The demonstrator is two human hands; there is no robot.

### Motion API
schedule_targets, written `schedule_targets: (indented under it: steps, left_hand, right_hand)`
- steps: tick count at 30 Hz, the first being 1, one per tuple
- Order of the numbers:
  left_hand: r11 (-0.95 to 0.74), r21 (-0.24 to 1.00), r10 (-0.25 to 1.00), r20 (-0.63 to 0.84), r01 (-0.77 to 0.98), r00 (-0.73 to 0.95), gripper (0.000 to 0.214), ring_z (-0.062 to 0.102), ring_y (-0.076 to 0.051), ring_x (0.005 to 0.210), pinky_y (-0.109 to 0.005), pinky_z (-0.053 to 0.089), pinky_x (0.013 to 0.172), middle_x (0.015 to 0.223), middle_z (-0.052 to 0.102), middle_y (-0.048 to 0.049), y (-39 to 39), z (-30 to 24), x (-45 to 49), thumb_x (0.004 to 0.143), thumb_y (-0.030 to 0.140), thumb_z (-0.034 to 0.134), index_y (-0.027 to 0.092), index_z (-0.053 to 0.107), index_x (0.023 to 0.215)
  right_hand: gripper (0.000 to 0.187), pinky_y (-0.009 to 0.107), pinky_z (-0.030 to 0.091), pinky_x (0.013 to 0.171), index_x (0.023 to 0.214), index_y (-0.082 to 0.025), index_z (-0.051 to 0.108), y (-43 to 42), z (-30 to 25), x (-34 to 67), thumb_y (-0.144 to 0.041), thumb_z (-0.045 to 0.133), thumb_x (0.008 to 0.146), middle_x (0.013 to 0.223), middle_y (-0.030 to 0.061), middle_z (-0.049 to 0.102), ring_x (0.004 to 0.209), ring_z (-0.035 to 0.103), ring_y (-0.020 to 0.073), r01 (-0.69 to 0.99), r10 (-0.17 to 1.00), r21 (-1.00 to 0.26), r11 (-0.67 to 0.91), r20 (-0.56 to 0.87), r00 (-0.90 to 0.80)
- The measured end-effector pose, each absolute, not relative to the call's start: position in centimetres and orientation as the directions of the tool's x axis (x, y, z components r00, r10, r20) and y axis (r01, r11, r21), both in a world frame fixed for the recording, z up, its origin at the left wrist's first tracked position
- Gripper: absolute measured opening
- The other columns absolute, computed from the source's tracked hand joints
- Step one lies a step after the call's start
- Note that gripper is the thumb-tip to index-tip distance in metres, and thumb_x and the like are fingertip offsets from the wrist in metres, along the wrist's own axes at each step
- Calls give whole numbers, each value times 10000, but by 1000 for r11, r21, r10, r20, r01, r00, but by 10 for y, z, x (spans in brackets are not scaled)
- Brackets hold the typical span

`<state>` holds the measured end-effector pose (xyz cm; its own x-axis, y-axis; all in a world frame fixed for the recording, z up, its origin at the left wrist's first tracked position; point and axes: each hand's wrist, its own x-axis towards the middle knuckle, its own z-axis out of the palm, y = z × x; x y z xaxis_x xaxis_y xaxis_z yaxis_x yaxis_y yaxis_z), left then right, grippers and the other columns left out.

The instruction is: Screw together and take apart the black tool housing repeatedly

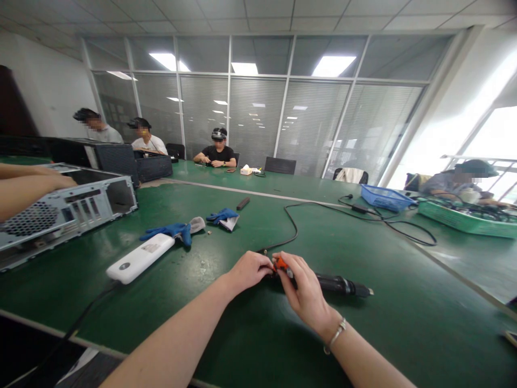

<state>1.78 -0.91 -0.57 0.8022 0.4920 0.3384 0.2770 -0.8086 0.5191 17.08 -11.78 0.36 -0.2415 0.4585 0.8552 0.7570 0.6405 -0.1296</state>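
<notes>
My right hand (302,288) is closed round a small orange piece (281,264) with a pale tip; its exact kind is hidden by my fingers. My left hand (251,268) meets it from the left in a pinch, its fingertips at the orange piece's edge, and what lies between them cannot be made out. Under and behind my right hand a black electric screwdriver (341,284) lies on the green table (250,334), its metal tip to the right. The screwdriver's other end is covered by my hands. A black cord (294,231) runs from near my fingers toward the back.
Left stand a white power bank (141,258) on a cable, blue gloves (172,231) and an open computer case (81,207) with another person's arms over it. A dark bar (243,203) lies beyond. Right are blue (385,198) and green baskets (464,218). Several people sit around.
</notes>
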Motion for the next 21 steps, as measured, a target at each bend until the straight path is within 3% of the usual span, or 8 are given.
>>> schedule_targets:
  steps: [6,10,13,18,21]
  left_hand:
    - [-812,505,497,338,292,800,148,674,-161,814,-215,463,767,883,744,-28,-9,-5,18,843,148,594,171,737,875]
    - [-812,513,490,338,279,804,148,671,-153,806,-210,463,770,875,743,-25,-9,-6,18,844,144,592,170,734,875]
    - [-809,514,496,341,284,798,140,669,-154,796,-206,462,755,861,742,-26,-9,-6,18,842,144,596,161,733,859]
    - [-806,507,507,323,306,799,146,666,-156,782,-210,464,745,846,742,-21,-10,-4,18,841,142,592,168,734,858]
    - [-810,513,494,337,284,802,154,669,-160,799,-213,464,757,863,742,-20,-11,-3,18,838,126,586,166,734,855]
  right_hand:
    - [472,356,567,755,1320,-270,452,-118,2,171,-138,562,880,1039,92,592,903,624,196,791,414,-148,594,899,-143]
    - [532,374,554,845,1404,-258,356,-118,0,171,-79,453,912,1153,120,580,1033,597,205,763,460,-152,629,863,-207]
    - [555,416,536,890,1423,-243,324,-117,1,170,-100,472,908,1232,142,547,1111,564,231,762,474,-144,631,849,-233]
    - [511,382,561,799,1381,-273,388,-115,0,172,-133,514,907,1074,96,618,943,617,203,807,459,-124,578,866,-196]
    - [526,360,567,808,1413,-269,352,-115,-3,173,-103,450,924,1112,100,625,971,629,198,797,476,-122,592,850,-223]
